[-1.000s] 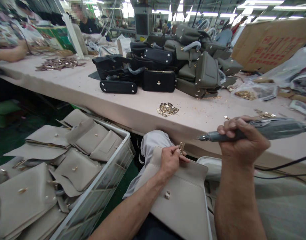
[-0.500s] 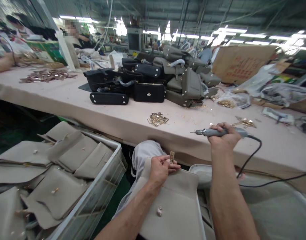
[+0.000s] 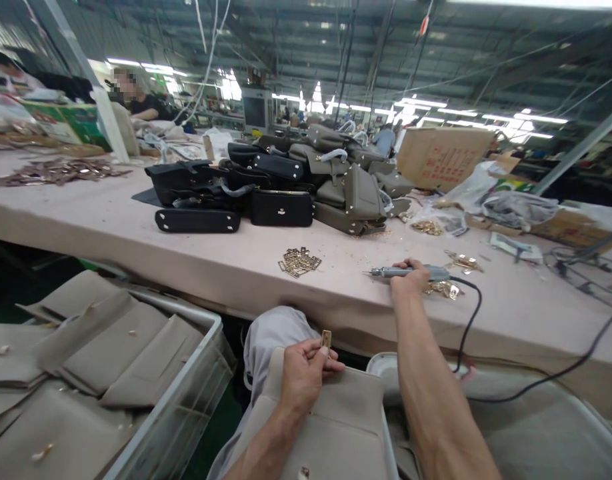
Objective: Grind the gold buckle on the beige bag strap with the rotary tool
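Between the thumb and fingers of my left hand [image 3: 306,370] is a small gold metal plate [image 3: 327,339], held upright at the edge of a beige leather bag panel [image 3: 336,433]. That panel lies over my lap and carries a small metal fitting [image 3: 304,473] low in the view. Over the table, my right hand [image 3: 410,277] is closed around a grey electric screwdriver [image 3: 436,272], its tip pointing left and its black cable trailing right. Left of the tip lies a pile of gold metal plates [image 3: 299,262]. More gold fittings [image 3: 445,289] lie beside and partly behind my right hand.
Black and olive handbags [image 3: 281,208] are heaped on the pink-covered table [image 3: 201,260]. A crate [image 3: 186,373] of beige panels stands at left, and a pale bin [image 3: 536,427] at right. Behind are a cardboard box [image 3: 443,157] and a person [image 3: 141,100].
The camera view has tilted up and turned right. My right hand has lowered the screwdriver towards the table, beside the gold fittings. My left hand keeps its hold on the gold plate.
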The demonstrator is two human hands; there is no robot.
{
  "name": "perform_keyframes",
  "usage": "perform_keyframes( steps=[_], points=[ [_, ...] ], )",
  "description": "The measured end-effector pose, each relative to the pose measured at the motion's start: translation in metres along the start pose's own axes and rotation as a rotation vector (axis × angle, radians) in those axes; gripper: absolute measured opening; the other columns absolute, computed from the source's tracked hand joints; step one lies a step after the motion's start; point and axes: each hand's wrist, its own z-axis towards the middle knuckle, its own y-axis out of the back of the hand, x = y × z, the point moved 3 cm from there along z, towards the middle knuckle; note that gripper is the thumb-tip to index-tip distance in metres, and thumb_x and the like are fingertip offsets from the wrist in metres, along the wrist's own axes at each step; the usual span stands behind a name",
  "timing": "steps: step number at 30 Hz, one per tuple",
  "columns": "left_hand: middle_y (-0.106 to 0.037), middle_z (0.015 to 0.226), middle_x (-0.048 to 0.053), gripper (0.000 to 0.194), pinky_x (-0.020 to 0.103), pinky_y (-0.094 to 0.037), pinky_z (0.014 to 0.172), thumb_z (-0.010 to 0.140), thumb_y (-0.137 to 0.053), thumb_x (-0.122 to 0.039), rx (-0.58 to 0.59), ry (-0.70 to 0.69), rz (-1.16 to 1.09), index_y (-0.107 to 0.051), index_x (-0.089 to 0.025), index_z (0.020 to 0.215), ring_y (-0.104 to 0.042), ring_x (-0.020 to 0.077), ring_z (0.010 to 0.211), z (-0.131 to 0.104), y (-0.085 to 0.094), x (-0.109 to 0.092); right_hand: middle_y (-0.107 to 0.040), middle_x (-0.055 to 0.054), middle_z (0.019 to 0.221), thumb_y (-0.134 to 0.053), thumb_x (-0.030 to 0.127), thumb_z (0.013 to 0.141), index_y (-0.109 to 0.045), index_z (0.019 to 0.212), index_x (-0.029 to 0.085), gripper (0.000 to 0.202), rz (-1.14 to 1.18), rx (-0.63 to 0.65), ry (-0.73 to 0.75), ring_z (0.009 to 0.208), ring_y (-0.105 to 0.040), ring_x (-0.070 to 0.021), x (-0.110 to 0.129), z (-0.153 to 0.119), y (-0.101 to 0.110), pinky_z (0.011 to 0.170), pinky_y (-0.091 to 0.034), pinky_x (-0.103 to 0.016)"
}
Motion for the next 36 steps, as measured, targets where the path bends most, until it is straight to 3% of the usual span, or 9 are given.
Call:
perform_keyframes(
  steps=[4, 15, 36],
  points=[
    [-0.078, 0.075, 0.016, 0.048, 0.028, -0.062, 0.058, 0.074, -0.081, -0.053, 0.015, 0.02, 0.018, -0.072, -0.007, 0.086, -0.077, 0.0245, 0.061, 0.002, 0.001, 0.001, -0.047, 0.009, 0.068, -0.062, 0.008, 0.074, -0.038, 0.076, 0.021, 0.028, -0.036, -0.01, 0.035, 0.046, -0.042, -0.0038, -0.008, 0.008, 0.005, 0.045, -0.045, -0.016],
    [-0.079, 0.078, 0.017, 0.046, 0.03, -0.062, 0.058, 0.074, -0.08, -0.049, 0.009, 0.075, 0.005, -0.071, -0.008, 0.092, -0.078, 0.0261, 0.064, 0.006, -0.002, -0.001, -0.052, 0.007, 0.07, -0.062, 0.006, 0.068, -0.036, 0.076, 0.022, 0.031, -0.064, -0.055, 0.147, 0.049, -0.045, -0.0055, -0.019, 0.01, 0.01, 0.045, -0.049, -0.018],
    [-0.079, 0.077, 0.017, 0.046, 0.029, -0.062, 0.06, 0.074, -0.08, -0.049, -0.004, 0.065, 0.019, -0.071, -0.008, 0.093, -0.079, 0.0268, 0.066, 0.002, -0.001, -0.005, -0.051, 0.008, 0.069, -0.061, 0.006, 0.069, -0.041, 0.075, 0.02, 0.026, -0.036, 0.013, 0.111, 0.048, -0.045, -0.0047, -0.015, 0.009, 0.012, 0.048, -0.05, -0.018]
  ],
)
